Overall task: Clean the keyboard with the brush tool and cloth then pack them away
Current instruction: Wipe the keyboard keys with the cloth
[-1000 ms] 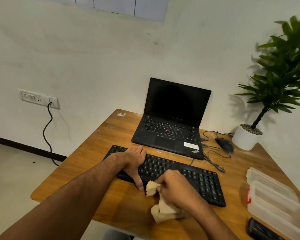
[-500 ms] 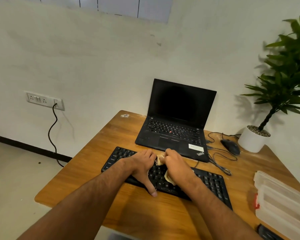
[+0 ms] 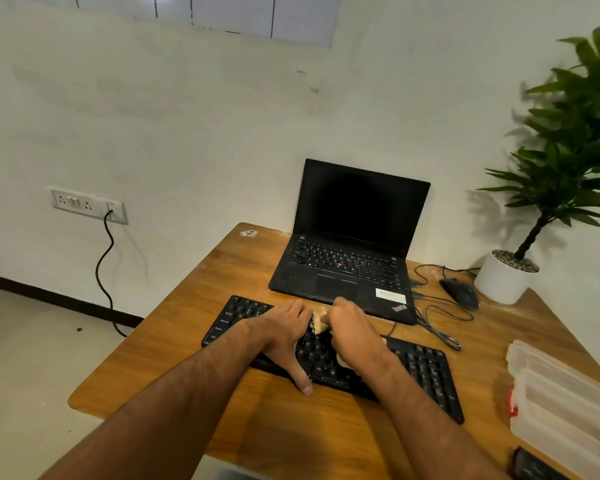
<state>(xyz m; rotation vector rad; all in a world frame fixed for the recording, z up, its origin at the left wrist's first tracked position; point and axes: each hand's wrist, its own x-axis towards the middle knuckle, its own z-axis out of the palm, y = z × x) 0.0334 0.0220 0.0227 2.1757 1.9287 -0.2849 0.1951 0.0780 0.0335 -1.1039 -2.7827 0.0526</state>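
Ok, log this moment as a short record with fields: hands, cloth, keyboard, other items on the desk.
left hand: left hand rests flat on the keyboard, thumb over its near edge
right hand: right hand grips the cloth and presses it on the keys
cloth: cloth is beige, bunched, mostly hidden under the right hand
keyboard: black keyboard lies on the wooden desk, in front of the laptop
other items: open laptop with dark screen; mouse; potted plant; clear plastic case at the right edge
brush tool: not identifiable in view
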